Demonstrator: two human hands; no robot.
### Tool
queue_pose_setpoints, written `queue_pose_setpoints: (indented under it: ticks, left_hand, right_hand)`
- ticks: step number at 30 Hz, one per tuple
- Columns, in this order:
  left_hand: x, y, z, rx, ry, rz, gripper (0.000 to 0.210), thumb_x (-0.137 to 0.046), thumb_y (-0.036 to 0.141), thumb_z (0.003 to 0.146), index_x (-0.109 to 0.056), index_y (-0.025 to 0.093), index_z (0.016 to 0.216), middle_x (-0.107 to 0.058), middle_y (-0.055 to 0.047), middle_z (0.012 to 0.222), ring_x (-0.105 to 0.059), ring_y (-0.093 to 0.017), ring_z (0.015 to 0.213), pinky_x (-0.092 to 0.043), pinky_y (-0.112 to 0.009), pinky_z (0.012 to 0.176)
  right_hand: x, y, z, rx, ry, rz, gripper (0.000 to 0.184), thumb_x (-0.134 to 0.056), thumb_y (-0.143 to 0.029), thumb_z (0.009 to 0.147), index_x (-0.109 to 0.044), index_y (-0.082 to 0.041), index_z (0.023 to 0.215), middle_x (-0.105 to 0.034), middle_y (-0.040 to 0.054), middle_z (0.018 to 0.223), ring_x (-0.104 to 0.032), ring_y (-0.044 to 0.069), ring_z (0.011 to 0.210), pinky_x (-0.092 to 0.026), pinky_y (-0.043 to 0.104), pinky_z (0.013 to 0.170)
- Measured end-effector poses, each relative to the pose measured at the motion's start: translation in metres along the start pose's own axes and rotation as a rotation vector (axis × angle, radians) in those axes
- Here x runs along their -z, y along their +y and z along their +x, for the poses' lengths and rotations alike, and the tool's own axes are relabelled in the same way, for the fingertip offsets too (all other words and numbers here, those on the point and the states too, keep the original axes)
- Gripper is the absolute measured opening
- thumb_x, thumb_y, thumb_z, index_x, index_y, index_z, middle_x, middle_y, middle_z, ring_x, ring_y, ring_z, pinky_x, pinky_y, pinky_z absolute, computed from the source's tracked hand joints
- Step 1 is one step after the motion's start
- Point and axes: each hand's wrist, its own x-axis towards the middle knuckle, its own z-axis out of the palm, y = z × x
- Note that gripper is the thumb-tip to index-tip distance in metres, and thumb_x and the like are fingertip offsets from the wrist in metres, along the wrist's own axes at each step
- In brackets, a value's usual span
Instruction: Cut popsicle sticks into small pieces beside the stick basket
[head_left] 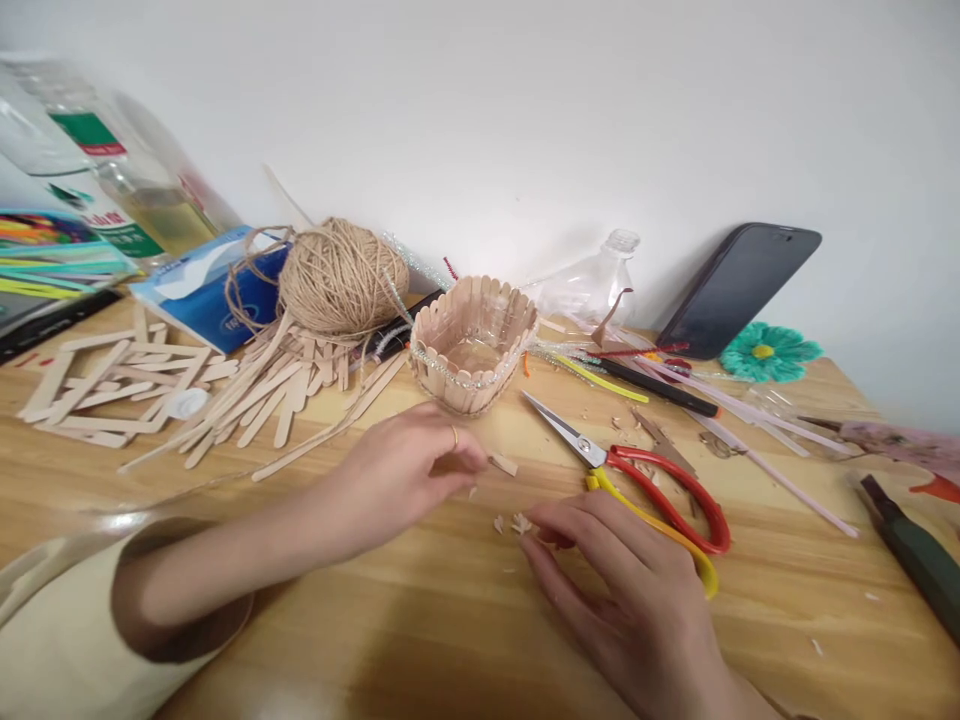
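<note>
My left hand point(420, 455), with a ring on one finger, hovers low over the table, its fingers curled together. Whatever they hold, if anything, is hidden. A small wood chip point(504, 465) lies beside its fingertips. Thumb and forefinger of my right hand point(622, 570) close around a little pile of wood scraps point(521, 523) on the tabletop. Scissors point(592, 450) with red and yellow handles lie partly opened just beyond that hand. Behind both hands stands a small basket point(472, 390) of upright craft sticks around a clear plastic container, with silvery tinsel cord around it.
At left are loose craft sticks point(289, 400), a twine ball point(341, 275), a blue packet point(225, 290) and bottles point(150, 200). To the right: a clear bottle point(592, 275), a leaning phone point(739, 285), a teal flower point(769, 352), pipe cleaners point(787, 480) and a dark-handled tool point(915, 545).
</note>
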Motion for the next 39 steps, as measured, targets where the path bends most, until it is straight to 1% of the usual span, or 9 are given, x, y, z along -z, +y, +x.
queue_pose_setpoints:
  ticks: [3, 6, 12, 16, 19, 27, 33, 37, 39]
  left_hand:
    - [0.006, -0.006, 0.002, -0.179, -0.062, 0.311, 0.014, -0.054, 0.017, 0.084, -0.067, 0.022, 0.087, -0.068, 0.000, 0.087, -0.055, -0.018, 0.089, -0.041, -0.030, 0.079]
    - [0.003, -0.007, 0.004, -0.198, -0.122, 0.412, 0.012, -0.056, 0.019, 0.084, -0.068, 0.021, 0.085, -0.068, -0.001, 0.087, -0.055, -0.018, 0.088, -0.041, -0.030, 0.077]
    - [-0.010, -0.004, -0.011, -0.211, -0.173, 0.393, 0.006, -0.063, 0.019, 0.079, -0.067, 0.022, 0.077, -0.067, 0.003, 0.076, -0.056, -0.016, 0.080, -0.039, -0.027, 0.073]
    - [-0.011, -0.004, -0.022, -0.201, -0.174, 0.363, 0.003, -0.064, 0.018, 0.077, -0.066, 0.021, 0.079, -0.067, 0.002, 0.073, -0.055, -0.016, 0.077, -0.039, -0.026, 0.068]
    - [-0.008, -0.005, -0.023, -0.202, -0.147, 0.324, 0.005, -0.061, 0.016, 0.080, -0.064, 0.020, 0.078, -0.066, 0.003, 0.070, -0.054, -0.014, 0.072, -0.039, -0.024, 0.066]
    - [-0.012, -0.010, -0.021, -0.230, -0.072, 0.355, 0.013, -0.055, 0.021, 0.083, -0.064, 0.020, 0.074, -0.064, 0.001, 0.069, -0.052, -0.016, 0.073, -0.040, -0.026, 0.067]
    - [-0.016, -0.010, -0.023, -0.184, -0.099, 0.346, 0.011, -0.058, 0.020, 0.081, -0.066, 0.021, 0.072, -0.065, 0.001, 0.070, -0.053, -0.017, 0.074, -0.040, -0.027, 0.064]
    - [-0.015, -0.008, -0.024, -0.143, -0.130, 0.332, 0.010, -0.059, 0.020, 0.080, -0.066, 0.021, 0.073, -0.066, 0.001, 0.071, -0.055, -0.017, 0.076, -0.041, -0.028, 0.067]
    - [-0.014, -0.007, -0.023, -0.123, -0.140, 0.319, 0.010, -0.059, 0.020, 0.080, -0.067, 0.021, 0.073, -0.066, 0.001, 0.071, -0.055, -0.017, 0.077, -0.042, -0.028, 0.069]
  right_hand:
    - [0.000, 0.000, -0.001, 0.013, -0.046, 0.000, 0.008, -0.058, -0.011, 0.081, -0.062, -0.017, 0.086, -0.063, 0.0030, 0.069, -0.057, 0.015, 0.059, -0.045, 0.025, 0.051]
    - [-0.001, -0.002, -0.003, 0.023, -0.100, -0.026, 0.010, -0.055, -0.011, 0.083, -0.063, -0.017, 0.087, -0.063, 0.0030, 0.071, -0.057, 0.015, 0.062, -0.043, 0.024, 0.052]
    - [-0.011, -0.005, -0.008, 0.035, -0.231, -0.067, 0.017, -0.051, -0.016, 0.086, -0.063, -0.018, 0.074, -0.058, 0.0013, 0.064, -0.052, 0.015, 0.057, -0.038, 0.025, 0.049]
    - [-0.013, -0.003, -0.011, 0.039, -0.261, -0.024, 0.013, -0.053, -0.015, 0.085, -0.064, -0.017, 0.079, -0.059, 0.0024, 0.066, -0.052, 0.016, 0.059, -0.039, 0.026, 0.050]
    - [-0.012, -0.002, -0.011, 0.047, -0.259, -0.001, 0.010, -0.055, -0.014, 0.085, -0.064, -0.016, 0.082, -0.060, 0.0034, 0.067, -0.052, 0.017, 0.060, -0.039, 0.027, 0.050]
    - [-0.014, -0.007, -0.010, 0.028, -0.219, -0.036, 0.014, -0.055, -0.012, 0.082, -0.062, -0.017, 0.070, -0.057, 0.0019, 0.060, -0.051, 0.015, 0.054, -0.037, 0.026, 0.047]
    - [-0.020, -0.008, -0.011, 0.029, -0.227, -0.043, 0.015, -0.054, -0.010, 0.080, -0.062, -0.017, 0.070, -0.057, 0.0017, 0.059, -0.052, 0.015, 0.054, -0.038, 0.025, 0.045]
    - [-0.022, -0.007, -0.011, 0.052, -0.164, -0.047, 0.015, -0.052, -0.011, 0.079, -0.064, -0.018, 0.073, -0.057, 0.0016, 0.058, -0.050, 0.016, 0.053, -0.037, 0.025, 0.044]
    - [-0.022, -0.007, -0.012, 0.052, -0.170, -0.058, 0.016, -0.052, -0.010, 0.079, -0.064, -0.018, 0.074, -0.057, 0.0015, 0.058, -0.051, 0.015, 0.053, -0.038, 0.025, 0.044]
